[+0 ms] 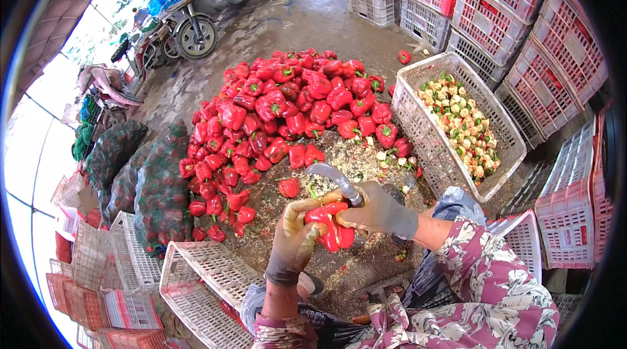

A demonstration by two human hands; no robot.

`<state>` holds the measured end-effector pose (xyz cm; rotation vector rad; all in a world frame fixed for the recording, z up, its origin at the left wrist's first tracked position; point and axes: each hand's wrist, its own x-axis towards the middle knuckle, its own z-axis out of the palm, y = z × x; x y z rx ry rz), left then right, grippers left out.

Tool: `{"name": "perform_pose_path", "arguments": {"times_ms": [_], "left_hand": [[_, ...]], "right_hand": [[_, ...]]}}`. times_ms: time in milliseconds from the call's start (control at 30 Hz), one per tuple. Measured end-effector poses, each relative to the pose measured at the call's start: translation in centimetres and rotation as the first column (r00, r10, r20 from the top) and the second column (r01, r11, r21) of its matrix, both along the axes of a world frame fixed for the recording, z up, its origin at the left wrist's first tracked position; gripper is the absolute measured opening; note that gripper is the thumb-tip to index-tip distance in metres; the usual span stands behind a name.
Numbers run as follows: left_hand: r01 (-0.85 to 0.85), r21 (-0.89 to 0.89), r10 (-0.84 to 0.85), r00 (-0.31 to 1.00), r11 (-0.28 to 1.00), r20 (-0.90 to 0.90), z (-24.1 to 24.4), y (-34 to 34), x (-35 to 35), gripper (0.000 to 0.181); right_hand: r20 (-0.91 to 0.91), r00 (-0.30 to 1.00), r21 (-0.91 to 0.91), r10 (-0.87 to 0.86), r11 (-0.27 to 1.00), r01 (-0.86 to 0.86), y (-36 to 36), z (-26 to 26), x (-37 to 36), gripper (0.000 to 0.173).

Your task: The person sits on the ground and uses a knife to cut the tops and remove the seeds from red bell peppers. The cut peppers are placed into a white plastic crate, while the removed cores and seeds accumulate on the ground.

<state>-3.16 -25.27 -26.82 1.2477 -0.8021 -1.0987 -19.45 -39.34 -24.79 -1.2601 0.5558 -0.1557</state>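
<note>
My left hand (299, 231), in a stained work glove, grips a red bell pepper (338, 236) from its left side. My right hand (374, 209), gloved too, holds a curved knife (333, 173) whose blade points up and left, and its fingers also touch the pepper's right side. The pepper looks split or cut open near the top; a green stem shows by my left fingers. Beyond my hands lies a large heap of red bell peppers (289, 99) on the floor, with a single pepper (289, 187) nearer to me.
A white plastic crate (406, 99) at the right holds pepper cores. Another crate (215, 270) stands at the lower left, near full mesh sacks (164, 187). Stacked crates (494, 21) line the right. Seeds litter the floor; a motorcycle (196, 38) stands at the upper left.
</note>
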Motion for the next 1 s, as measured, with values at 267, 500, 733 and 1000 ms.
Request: {"name": "perform_pose_path", "arguments": {"times_ms": [267,500,733,1000], "left_hand": [[-0.222,0.017,0.213,0.952,0.975,0.219,-1.1,-1.4,-2.5,0.031],[-0.172,0.036,0.154,0.941,0.984,0.302,-0.8,-0.8,-2.0,0.027],[-0.109,0.083,0.085,0.965,0.991,0.246,0.4,-0.5,-1.6,0.032],[-0.174,0.052,0.164,0.974,0.983,0.158,-0.2,0.1,-1.2,0.027]], "right_hand": [[0.131,0.990,-0.636,-0.057,0.761,0.128,0.6,-3.4,1.3,0.036],[0.074,0.996,-0.557,-0.059,0.825,0.090,0.2,-2.0,0.8,0.032],[0.006,1.000,-0.187,-0.024,0.982,0.025,-0.4,-2.1,0.6,0.030],[0.053,0.998,-0.251,-0.019,0.968,0.031,-0.3,-2.0,1.2,0.032]]}}
